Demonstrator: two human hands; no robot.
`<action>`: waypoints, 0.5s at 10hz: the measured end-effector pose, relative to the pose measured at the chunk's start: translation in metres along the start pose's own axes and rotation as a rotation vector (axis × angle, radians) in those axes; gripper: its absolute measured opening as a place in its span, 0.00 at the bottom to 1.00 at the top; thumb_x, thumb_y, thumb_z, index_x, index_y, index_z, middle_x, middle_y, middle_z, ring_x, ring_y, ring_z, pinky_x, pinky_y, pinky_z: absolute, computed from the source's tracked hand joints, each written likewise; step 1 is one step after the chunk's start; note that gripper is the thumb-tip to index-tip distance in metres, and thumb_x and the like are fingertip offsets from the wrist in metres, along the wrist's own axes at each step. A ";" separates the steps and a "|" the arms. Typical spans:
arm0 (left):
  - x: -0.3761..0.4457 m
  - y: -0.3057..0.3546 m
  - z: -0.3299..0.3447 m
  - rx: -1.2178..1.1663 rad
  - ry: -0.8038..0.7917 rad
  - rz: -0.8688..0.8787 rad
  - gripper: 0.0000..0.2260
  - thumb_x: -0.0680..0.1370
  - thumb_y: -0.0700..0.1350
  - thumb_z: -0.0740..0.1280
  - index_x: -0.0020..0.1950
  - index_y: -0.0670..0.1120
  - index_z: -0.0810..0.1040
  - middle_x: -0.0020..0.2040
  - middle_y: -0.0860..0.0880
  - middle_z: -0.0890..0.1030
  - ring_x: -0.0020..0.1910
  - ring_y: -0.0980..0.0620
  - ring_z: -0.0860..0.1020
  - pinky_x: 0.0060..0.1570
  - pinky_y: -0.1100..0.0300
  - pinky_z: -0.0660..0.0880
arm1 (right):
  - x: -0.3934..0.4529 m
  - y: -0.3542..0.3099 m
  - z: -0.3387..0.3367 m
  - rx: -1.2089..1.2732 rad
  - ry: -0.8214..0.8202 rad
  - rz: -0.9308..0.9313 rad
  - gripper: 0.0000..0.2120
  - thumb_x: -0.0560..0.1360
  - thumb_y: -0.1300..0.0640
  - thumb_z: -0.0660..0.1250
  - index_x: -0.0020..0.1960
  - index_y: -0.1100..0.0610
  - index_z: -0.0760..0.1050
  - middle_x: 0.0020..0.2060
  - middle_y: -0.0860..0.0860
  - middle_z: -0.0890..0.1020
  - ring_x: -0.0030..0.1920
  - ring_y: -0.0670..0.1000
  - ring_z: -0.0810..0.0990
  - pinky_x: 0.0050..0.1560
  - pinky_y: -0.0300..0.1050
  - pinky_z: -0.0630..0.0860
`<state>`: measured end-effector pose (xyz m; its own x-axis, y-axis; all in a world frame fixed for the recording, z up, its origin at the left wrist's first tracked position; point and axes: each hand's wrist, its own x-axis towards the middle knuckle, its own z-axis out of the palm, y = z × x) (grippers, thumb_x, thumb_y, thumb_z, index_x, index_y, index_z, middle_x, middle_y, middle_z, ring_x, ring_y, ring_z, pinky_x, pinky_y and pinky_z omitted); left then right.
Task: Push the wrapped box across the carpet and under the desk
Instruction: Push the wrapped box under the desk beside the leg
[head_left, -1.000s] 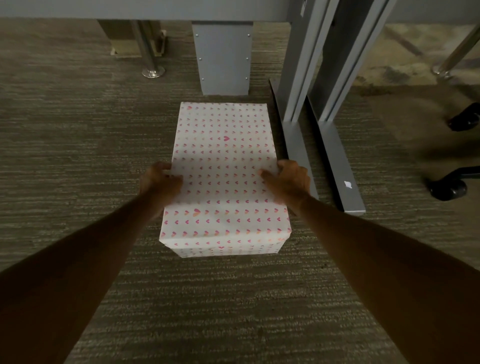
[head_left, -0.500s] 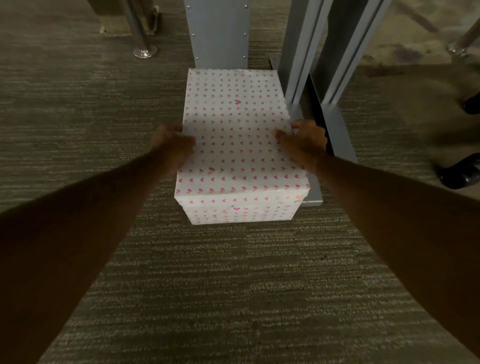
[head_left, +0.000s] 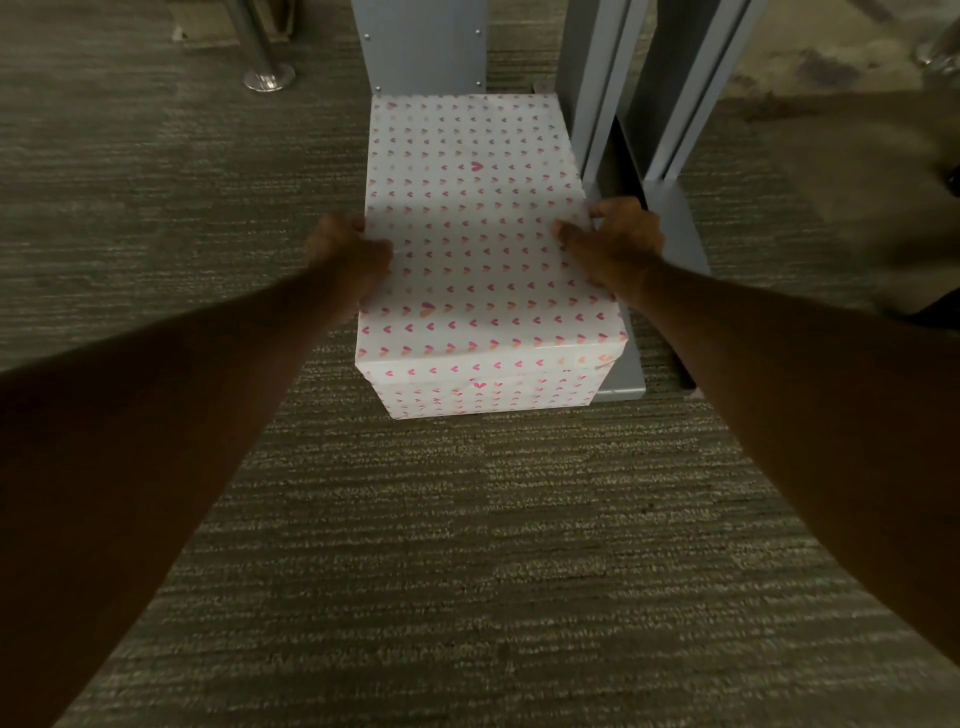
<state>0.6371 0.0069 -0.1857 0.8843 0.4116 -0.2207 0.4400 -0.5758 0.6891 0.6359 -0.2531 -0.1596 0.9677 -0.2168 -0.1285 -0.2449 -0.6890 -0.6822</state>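
box: a rectangular box wrapped in white paper printed with small pink hearts (head_left: 475, 244) sits flat on the grey-brown ribbed carpet (head_left: 467, 545), long axis pointing away from the person.
where it is: its far end touches or nearly touches the grey metal panel (head_left: 423, 44) at the back; its right side runs just beside the grey metal desk leg (head_left: 597, 88) and partly over that leg's flat foot (head_left: 626, 382).
left hand: the left hand (head_left: 347, 254) is pressed against the box's left side about midway along, thumb on the top edge, fingers curled down the side and mostly hidden.
right hand: the right hand (head_left: 615, 244) clamps the right top edge opposite, thumb and fingertips on the paper, squeezed between box and leg.
hold: both hands grip the box between them, neither spread open.
handling: it looks stiff and square-cornered, so it should slide as one piece; the paper is thin, creased at the near right corner, and could tear or scuff on the carpet pile or the metal foot.
weight: cannot tell; two hands suggest moderate weight.
where to hold: the stiff side edges, or palms flat on the near face, rather than loose paper folds.
progress: seemingly near the end of the push.
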 end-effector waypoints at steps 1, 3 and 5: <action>0.007 -0.005 0.003 0.035 0.004 0.036 0.22 0.69 0.50 0.69 0.63 0.51 0.76 0.60 0.46 0.79 0.60 0.43 0.77 0.56 0.47 0.77 | 0.003 0.003 0.001 -0.015 0.014 -0.004 0.25 0.75 0.42 0.70 0.66 0.55 0.76 0.62 0.56 0.80 0.59 0.57 0.81 0.58 0.55 0.81; -0.004 -0.006 0.004 0.189 -0.026 0.147 0.29 0.71 0.51 0.70 0.71 0.53 0.67 0.70 0.45 0.70 0.70 0.42 0.68 0.63 0.44 0.71 | -0.002 0.004 0.003 -0.075 -0.009 -0.034 0.31 0.75 0.36 0.66 0.70 0.55 0.72 0.64 0.57 0.78 0.63 0.59 0.78 0.60 0.54 0.79; -0.047 0.012 -0.015 0.358 0.010 0.333 0.38 0.72 0.55 0.70 0.78 0.47 0.57 0.74 0.40 0.62 0.73 0.38 0.60 0.69 0.41 0.64 | -0.020 -0.001 0.006 -0.217 -0.022 -0.176 0.37 0.75 0.37 0.65 0.77 0.55 0.59 0.73 0.59 0.68 0.72 0.63 0.68 0.66 0.58 0.70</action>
<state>0.5990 -0.0089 -0.1569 0.9853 0.1695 -0.0210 0.1613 -0.8832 0.4405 0.6174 -0.2435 -0.1609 0.9970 -0.0668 -0.0387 -0.0772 -0.8474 -0.5252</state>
